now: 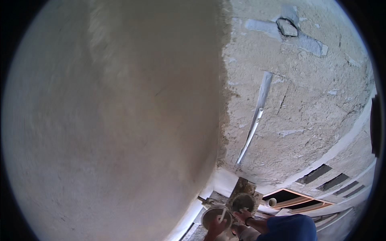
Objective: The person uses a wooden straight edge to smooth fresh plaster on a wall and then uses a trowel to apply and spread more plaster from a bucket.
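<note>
My left hand (217, 227) is closed on a white stick-like handle (222, 216) over a large round bucket (206, 215) at the bottom centre. My right hand (244, 215), with a dark band at the wrist, reaches to a smaller grey container (244, 199) just to the right. Its fingers are bent at a small pale object that I cannot make out. The container rests on dirty boards (241, 182). My blue-clad upper body (289, 229) fills part of the lower right.
A smooth plastered wall (120, 112) fills the left. The rough wall (305, 92) at right has a chased white pipe (253, 128) and a cut hole (287, 27). An orange wooden frame (297, 196) and a short white pipe piece (271, 203) lie at lower right.
</note>
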A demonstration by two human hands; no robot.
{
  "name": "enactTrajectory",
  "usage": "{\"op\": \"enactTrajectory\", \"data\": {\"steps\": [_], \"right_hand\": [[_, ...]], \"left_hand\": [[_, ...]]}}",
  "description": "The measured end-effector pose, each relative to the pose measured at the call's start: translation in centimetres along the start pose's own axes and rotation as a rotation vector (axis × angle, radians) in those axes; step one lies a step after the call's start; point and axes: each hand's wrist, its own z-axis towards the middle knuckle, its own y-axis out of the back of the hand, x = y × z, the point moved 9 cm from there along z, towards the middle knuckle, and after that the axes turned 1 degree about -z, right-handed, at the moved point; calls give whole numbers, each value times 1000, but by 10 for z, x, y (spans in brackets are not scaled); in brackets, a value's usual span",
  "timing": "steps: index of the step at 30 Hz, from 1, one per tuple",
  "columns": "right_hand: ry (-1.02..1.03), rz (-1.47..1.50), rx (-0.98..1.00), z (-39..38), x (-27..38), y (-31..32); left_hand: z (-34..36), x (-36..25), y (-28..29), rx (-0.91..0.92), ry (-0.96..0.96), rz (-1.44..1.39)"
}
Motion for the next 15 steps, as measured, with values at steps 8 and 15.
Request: {"op": "enactTrajectory", "data": {"steps": [8,15], "right_hand": [[423,27,-473,6,-6,49],[172,125,-344,11,-54,48]], "left_hand": [[57,-75,-92,230,-333,273],[58,-93,-144,485,-194,188]]}}
